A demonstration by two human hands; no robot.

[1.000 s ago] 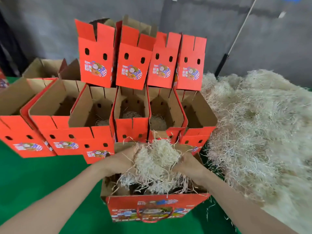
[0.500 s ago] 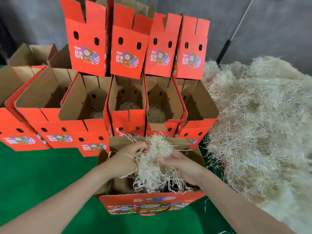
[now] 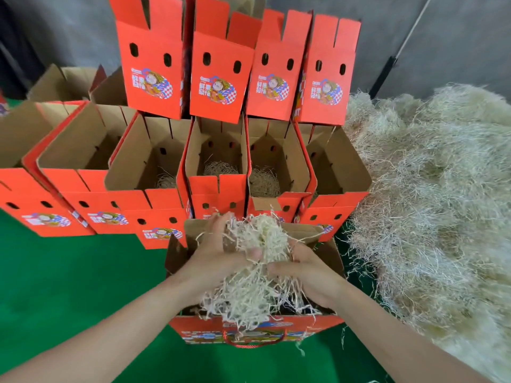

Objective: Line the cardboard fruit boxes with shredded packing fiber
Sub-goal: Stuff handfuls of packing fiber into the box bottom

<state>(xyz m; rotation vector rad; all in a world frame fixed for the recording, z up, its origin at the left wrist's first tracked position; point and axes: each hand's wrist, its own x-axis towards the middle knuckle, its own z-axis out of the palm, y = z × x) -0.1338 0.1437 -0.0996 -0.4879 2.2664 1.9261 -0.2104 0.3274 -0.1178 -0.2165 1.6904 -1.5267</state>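
I'm seeing the fill step: left hand (image 3: 217,258) and right hand (image 3: 309,272) are gripping a fiber clump (image 3: 257,241), fingers curled into it, over the open front box (image 3: 249,331). Next move, I'm guessing: pushing it down and spreading it evenly.

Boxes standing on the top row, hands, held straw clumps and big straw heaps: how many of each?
Top-row red boxes: 4
Hands, left hand and right hand: 2
Held fiber clump: 1
Big fiber heap: 1
Total: 8
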